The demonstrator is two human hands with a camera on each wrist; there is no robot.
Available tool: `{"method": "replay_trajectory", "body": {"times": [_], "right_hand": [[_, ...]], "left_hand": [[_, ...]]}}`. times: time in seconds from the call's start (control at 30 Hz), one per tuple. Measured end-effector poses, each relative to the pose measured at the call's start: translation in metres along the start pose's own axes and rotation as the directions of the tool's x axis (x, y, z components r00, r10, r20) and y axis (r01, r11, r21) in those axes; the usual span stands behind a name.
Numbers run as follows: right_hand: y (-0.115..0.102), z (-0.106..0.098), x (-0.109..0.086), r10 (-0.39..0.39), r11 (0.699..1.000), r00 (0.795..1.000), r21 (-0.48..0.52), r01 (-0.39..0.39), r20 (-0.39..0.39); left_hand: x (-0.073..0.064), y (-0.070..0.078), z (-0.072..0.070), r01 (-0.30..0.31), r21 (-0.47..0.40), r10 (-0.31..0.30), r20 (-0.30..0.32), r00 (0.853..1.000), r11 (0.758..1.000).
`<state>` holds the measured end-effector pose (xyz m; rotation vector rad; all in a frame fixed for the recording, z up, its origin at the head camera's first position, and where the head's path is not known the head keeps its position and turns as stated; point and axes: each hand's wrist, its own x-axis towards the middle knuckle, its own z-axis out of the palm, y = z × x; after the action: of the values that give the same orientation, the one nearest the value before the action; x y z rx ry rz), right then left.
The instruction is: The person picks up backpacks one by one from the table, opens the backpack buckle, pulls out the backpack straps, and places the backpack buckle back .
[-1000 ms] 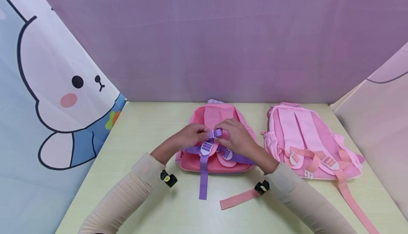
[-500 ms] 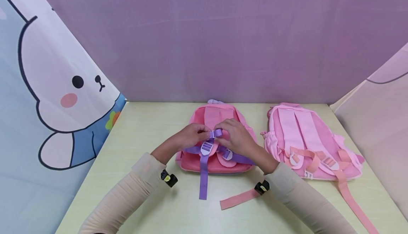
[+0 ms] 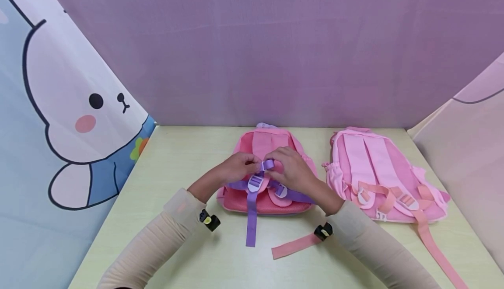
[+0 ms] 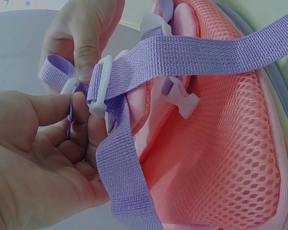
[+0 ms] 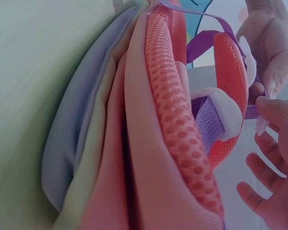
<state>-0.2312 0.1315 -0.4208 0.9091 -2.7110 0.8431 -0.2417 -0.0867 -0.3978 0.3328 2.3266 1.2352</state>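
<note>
A pink backpack (image 3: 271, 140) lies straps-up on the table (image 3: 189, 153). Over it, my left hand (image 3: 236, 167) pinches a purple webbing strap (image 4: 71, 115) between thumb and fingers. My right hand (image 3: 293, 169) pinches the small white buckle (image 5: 263, 122) that this strap runs through, its other fingers spread in the right wrist view. A short purple loop (image 4: 57, 72) stands out of the buckle. Close by, a white strap adjuster (image 3: 255, 183) sits on a shoulder strap, with a purple tail (image 3: 251, 228) hanging towards me. A second adjuster (image 3: 281, 191) lies to its right.
A lighter pink backpack (image 3: 378, 158) lies at the right, with peach straps and a white clip (image 3: 380, 215). One peach strap end (image 3: 293, 246) reaches under my right wrist; another (image 3: 437, 249) trails off the near right. A purple cloth wall (image 3: 275, 53) stands behind.
</note>
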Motion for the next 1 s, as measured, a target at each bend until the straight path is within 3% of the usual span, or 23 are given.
{"method": "replay_trajectory", "body": {"times": [0.3, 1.0], "right_hand": [[-0.0006, -0.0004, 0.0004, 0.012, 1.000, 1.000, 0.003, -0.012, 0.010], [-0.0014, -0.0041, 0.0025, -0.023, 1.000, 1.000, 0.000, 0.023, 0.000]], "left_hand": [[0.0015, 0.0012, 0.0006, -0.014, 0.019, 0.014, 0.005, 1.000, 1.000], [-0.0035, -0.0045, -0.0059, 0.005, -0.027, -0.004, 0.012, 1.000, 1.000]]}}
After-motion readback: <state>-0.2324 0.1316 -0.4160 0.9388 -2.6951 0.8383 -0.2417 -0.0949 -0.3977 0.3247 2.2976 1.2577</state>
